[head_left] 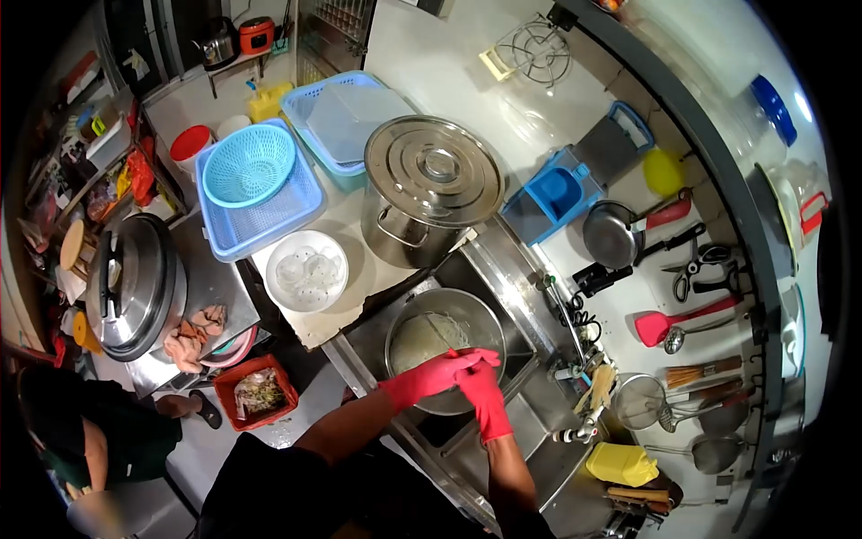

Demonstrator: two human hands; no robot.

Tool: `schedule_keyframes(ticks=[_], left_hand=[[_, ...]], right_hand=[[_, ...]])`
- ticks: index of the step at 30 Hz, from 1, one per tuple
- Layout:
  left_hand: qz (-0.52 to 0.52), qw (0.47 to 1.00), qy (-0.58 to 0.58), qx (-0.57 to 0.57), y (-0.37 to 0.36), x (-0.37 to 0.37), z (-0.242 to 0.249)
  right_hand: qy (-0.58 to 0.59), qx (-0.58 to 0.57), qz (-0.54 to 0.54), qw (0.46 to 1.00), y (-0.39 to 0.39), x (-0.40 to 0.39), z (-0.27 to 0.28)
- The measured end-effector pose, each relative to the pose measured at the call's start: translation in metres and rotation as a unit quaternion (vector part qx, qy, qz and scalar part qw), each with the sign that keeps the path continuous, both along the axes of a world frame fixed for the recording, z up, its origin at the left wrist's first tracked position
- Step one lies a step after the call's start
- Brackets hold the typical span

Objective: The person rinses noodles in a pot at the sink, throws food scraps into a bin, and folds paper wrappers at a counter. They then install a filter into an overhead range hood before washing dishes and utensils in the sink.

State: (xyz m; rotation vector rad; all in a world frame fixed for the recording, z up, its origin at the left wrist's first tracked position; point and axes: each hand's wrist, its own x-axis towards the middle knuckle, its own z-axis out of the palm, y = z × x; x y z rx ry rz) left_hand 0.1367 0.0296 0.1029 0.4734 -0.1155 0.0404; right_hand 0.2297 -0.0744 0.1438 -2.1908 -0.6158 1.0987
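Observation:
Both hands wear pinkish-red rubber gloves and meet above a round metal basin (pixel 416 328) set in the sink. Pale, thin strands (pixel 451 330) lie in cloudy liquid inside it. My left hand (pixel 442 370) reaches in from the left, palm side unclear, with its fingers stretched to the right over the basin's near rim. Against its fingers rests my right hand (pixel 483 392), coming up from below; its own fingertips are partly hidden there. No separate object shows between the two hands.
Behind the sink stands a tall lidded pot (pixel 434 184). A white bowl (pixel 306 271) and a blue basket (pixel 260 222) are left of it. The faucet (pixel 579 429) is at right, near hanging utensils. A person (pixel 103 431) stands at lower left beside a red crate (pixel 255 393).

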Motion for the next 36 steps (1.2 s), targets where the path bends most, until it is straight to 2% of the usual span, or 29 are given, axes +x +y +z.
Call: schedule_keyframes(ticks=[1, 3, 6, 7, 10, 11, 14, 16, 18, 19, 22, 23, 28, 31, 32, 33, 36], left_hand=[[-0.002, 1.000, -0.001, 0.029, 0.008, 0.006, 0.011], [-0.024, 0.998, 0.012, 0.064, 0.019, 0.013, 0.026], [-0.029, 0.995, 0.019, 0.095, 0.023, 0.015, 0.042], [-0.041, 0.996, 0.026, 0.081, 0.019, 0.016, 0.043], [-0.071, 0.995, 0.021, 0.069, 0.014, 0.021, 0.054], [-0.074, 0.994, 0.001, 0.081, 0.013, 0.025, 0.061], [-0.076, 0.987, -0.047, 0.133, 0.019, 0.024, 0.101], [-0.070, 0.984, -0.073, 0.148, 0.017, 0.008, 0.144], [-0.048, 0.982, -0.104, 0.150, 0.014, -0.016, 0.197], [-0.055, 0.987, -0.097, 0.115, 0.008, -0.029, 0.221], [0.003, 0.971, -0.172, 0.168, -0.020, -0.056, 0.252], [-0.021, 0.971, -0.134, 0.198, -0.026, -0.071, 0.270], [0.143, 0.942, -0.148, 0.265, -0.092, -0.116, 0.310], [0.204, 0.937, -0.134, 0.249, -0.125, -0.142, 0.333], [0.225, 0.939, -0.114, 0.236, -0.133, -0.150, 0.339], [0.240, 0.933, -0.144, 0.228, -0.136, -0.154, 0.332], [0.299, 0.926, -0.062, 0.223, -0.156, -0.197, 0.342]], right_hand=[[-0.032, 0.085, -0.018, 0.996, 0.001, 0.002, -0.006], [-0.075, 0.150, -0.034, 0.985, 0.001, 0.006, -0.001], [-0.063, 0.105, -0.065, 0.990, -0.002, 0.008, 0.005], [-0.033, 0.163, -0.082, 0.983, -0.002, 0.007, 0.008], [-0.043, 0.140, -0.126, 0.981, -0.007, 0.001, 0.029], [-0.070, 0.108, -0.110, 0.986, -0.010, 0.001, 0.046], [-0.057, 0.211, -0.091, 0.972, -0.022, -0.006, 0.077], [-0.048, 0.223, -0.093, 0.969, -0.028, -0.021, 0.114], [-0.063, 0.241, -0.096, 0.964, -0.023, -0.056, 0.187], [-0.074, 0.184, -0.069, 0.978, -0.037, -0.057, 0.198], [-0.044, 0.275, -0.031, 0.960, -0.048, -0.102, 0.274], [-0.032, 0.220, 0.002, 0.975, -0.064, -0.104, 0.288], [-0.038, 0.340, 0.078, 0.936, -0.113, -0.141, 0.321], [-0.058, 0.309, 0.138, 0.939, -0.138, -0.151, 0.335], [-0.038, 0.310, 0.142, 0.939, -0.142, -0.161, 0.346], [-0.017, 0.297, 0.162, 0.941, -0.144, -0.166, 0.351], [0.015, 0.306, 0.263, 0.915, -0.147, -0.185, 0.346]])
